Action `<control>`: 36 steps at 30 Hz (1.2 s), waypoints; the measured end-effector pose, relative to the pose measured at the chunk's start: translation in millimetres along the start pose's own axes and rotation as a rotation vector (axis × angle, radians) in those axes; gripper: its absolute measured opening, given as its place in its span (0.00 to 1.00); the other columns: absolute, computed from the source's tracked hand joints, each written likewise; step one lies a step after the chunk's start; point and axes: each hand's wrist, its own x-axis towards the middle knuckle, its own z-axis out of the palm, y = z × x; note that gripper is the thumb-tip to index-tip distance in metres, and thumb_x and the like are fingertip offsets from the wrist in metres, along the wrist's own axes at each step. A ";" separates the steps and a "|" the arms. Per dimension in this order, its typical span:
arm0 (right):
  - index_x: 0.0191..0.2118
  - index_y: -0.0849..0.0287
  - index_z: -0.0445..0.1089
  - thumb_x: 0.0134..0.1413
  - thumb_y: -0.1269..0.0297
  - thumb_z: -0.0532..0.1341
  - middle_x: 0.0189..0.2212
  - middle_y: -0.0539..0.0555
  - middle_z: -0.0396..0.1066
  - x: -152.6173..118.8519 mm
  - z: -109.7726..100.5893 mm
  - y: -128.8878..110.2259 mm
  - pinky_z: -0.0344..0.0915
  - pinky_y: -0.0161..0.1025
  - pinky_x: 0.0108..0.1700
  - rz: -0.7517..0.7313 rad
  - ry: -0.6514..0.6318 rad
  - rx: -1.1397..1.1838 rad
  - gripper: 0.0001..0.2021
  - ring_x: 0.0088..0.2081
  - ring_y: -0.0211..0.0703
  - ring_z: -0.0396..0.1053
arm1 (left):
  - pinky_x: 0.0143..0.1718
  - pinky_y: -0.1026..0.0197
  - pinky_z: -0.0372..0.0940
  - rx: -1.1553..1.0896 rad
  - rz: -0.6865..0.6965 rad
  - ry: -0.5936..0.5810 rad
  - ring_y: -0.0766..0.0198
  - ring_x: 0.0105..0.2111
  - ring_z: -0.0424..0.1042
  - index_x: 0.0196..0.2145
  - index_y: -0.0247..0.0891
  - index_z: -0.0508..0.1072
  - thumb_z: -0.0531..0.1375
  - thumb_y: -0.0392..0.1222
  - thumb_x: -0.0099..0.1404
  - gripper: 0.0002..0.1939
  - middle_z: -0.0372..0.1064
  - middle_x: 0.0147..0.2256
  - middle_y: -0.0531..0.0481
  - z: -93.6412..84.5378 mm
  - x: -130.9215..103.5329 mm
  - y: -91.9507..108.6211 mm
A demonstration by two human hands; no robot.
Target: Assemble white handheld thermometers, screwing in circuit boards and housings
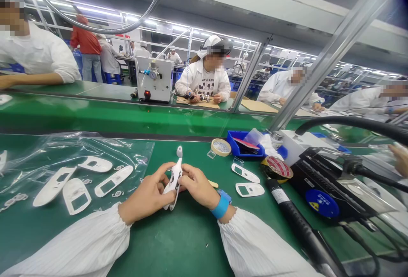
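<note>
The left hand (pixel 148 191), fingers curled and thumb pressing inward, grips a white casing (pixel 176 170); the right hand (pixel 201 186), partly closed, holds its other side. The casing sits between both hands, narrow end pointing away.

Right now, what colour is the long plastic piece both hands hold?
White: the long plastic piece, best in the head view.

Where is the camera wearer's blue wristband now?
In the head view, the blue wristband sits right of centre, worn between the right hand and its white sleeve.
</note>
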 end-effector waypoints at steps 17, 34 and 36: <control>0.43 0.60 0.64 0.41 0.57 0.63 0.26 0.49 0.69 8.3 -15.2 2.8 0.60 0.34 0.30 0.181 0.143 0.305 0.21 0.26 0.35 0.66 | 0.19 0.63 0.61 -0.384 -0.198 0.056 0.65 0.19 0.66 0.51 0.41 0.55 0.51 0.42 0.56 0.24 0.65 0.29 0.52 -16.3 7.5 -4.2; 0.40 0.59 0.64 0.38 0.56 0.65 0.27 0.50 0.69 6.8 -14.2 -2.6 0.62 0.37 0.32 0.067 0.217 0.426 0.21 0.29 0.38 0.67 | 0.58 0.49 0.46 -0.084 0.110 0.417 0.54 0.58 0.50 0.53 0.43 0.59 0.58 0.48 0.56 0.27 0.51 0.58 0.45 -8.0 14.4 -12.7; 0.40 0.58 0.64 0.40 0.56 0.64 0.28 0.50 0.70 4.1 -11.5 -5.6 0.63 0.37 0.33 0.034 0.208 0.454 0.20 0.29 0.38 0.68 | 0.54 0.52 0.54 -0.371 -0.001 0.178 0.55 0.53 0.60 0.52 0.39 0.58 0.59 0.48 0.55 0.28 0.61 0.52 0.41 6.5 7.7 -1.1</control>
